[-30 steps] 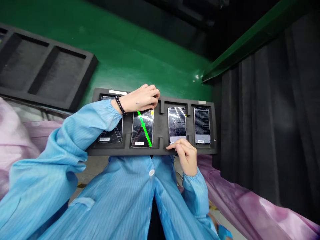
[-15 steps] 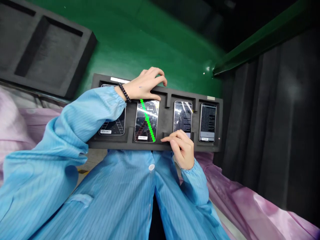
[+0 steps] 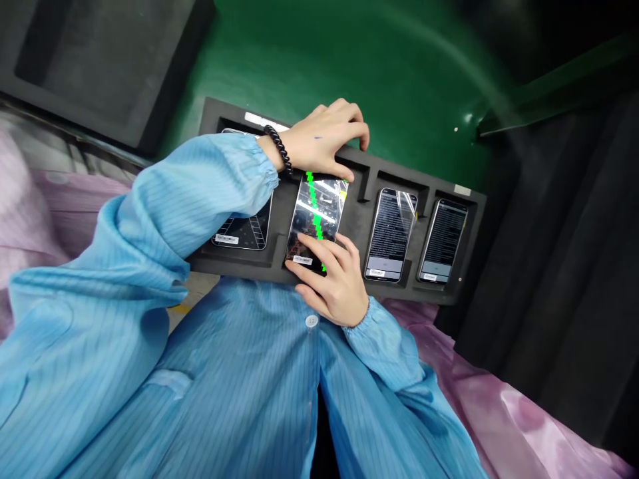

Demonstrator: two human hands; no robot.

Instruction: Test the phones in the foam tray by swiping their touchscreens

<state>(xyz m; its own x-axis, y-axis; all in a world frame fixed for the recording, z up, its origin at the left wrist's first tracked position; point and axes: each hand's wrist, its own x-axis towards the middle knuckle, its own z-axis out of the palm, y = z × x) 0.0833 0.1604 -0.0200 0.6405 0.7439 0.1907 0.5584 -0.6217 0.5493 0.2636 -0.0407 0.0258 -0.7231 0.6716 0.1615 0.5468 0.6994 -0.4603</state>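
Across my lap lies a black foam tray [image 3: 279,266] with several phones in its compartments. My left hand [image 3: 329,136], a black beaded bracelet at its wrist, reaches over the top of the second phone [image 3: 327,199]; its fingers are apart and hold nothing. That phone shows a jagged green line. My right hand [image 3: 332,276] is spread over the lower part of the same phone, fingertips at its screen and lower left corner. Further right are a third phone [image 3: 392,229] and a fourth phone [image 3: 444,239] with text on their screens. My left sleeve partly covers the first phone [image 3: 244,233].
Another black tray [image 3: 124,60] lies at the upper left. The surface beyond is green [image 3: 399,86]. Dark curtains [image 3: 559,266] hang at the right. Pink garments [image 3: 499,406] of people show on both sides.
My right hand has moved left from beside the third phone onto the second phone, and its fingers have spread. My left hand keeps its place over the tray. The view has shifted and tilted.
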